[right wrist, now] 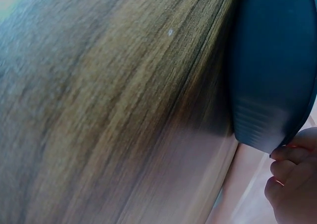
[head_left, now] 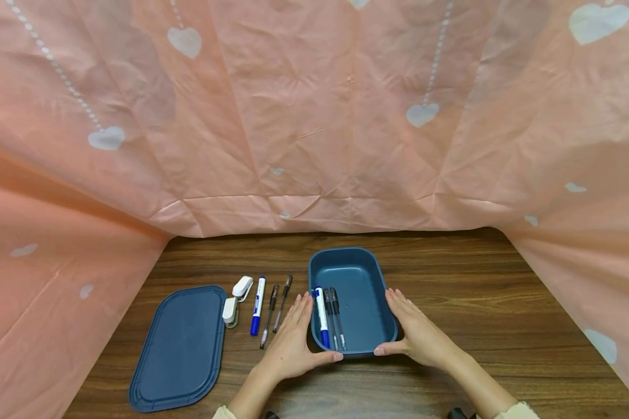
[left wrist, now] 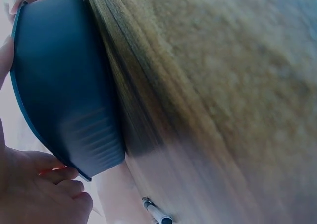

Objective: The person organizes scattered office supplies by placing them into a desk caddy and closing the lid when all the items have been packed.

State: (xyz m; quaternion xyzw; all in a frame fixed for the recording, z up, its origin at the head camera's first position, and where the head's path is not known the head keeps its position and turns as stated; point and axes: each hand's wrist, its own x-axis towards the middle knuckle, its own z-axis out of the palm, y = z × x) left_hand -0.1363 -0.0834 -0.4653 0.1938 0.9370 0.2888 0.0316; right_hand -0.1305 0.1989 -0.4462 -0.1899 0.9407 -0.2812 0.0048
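Between the two hands a blue box (head_left: 352, 308) sits on the table, holding a blue-and-white marker (head_left: 322, 317) and two pens (head_left: 335, 317) along its left side. Straight fingers of my left hand (head_left: 292, 343) touch its left wall, the thumb at the near rim. On the opposite wall rest the extended fingers of my right hand (head_left: 418, 333), its thumb at the near right corner. The left wrist view shows the box's outer wall (left wrist: 64, 80) with fingertips at the rim; likewise the wall (right wrist: 272, 70) in the right wrist view.
A flat blue lid (head_left: 180, 349) lies at the left. Between lid and box are two white staplers (head_left: 242, 287) (head_left: 230, 312), another marker (head_left: 258, 305) and two pens (head_left: 269, 316) (head_left: 282, 303). A pink curtain (head_left: 314, 116) hangs behind and beside the wooden table (head_left: 461, 273).
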